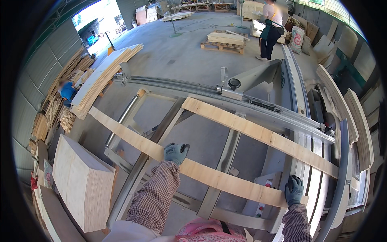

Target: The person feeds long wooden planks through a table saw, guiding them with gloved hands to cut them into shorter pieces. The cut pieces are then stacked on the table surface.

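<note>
A long pale wooden strip (225, 180) lies slantwise across the metal frame in front of me. My left hand (176, 153), in a grey-green work glove, is closed around the strip near its middle. Gloved the same way, my right hand (294, 190) grips the strip close to its right end; some of its fingers are hidden. Farther off, a second wooden strip (250, 131) rests on the frame, apart from both hands, its right end reaching the slotted saw table (314, 181).
A metal fence rail (181, 85) with a clamp-like stop (234, 84) crosses beyond the strips. Stacked boards (82, 189) stand at my left, with a sheet stack (105, 76) behind. A long metal guard (342, 169) borders the right. Two people (271, 32) are farther away.
</note>
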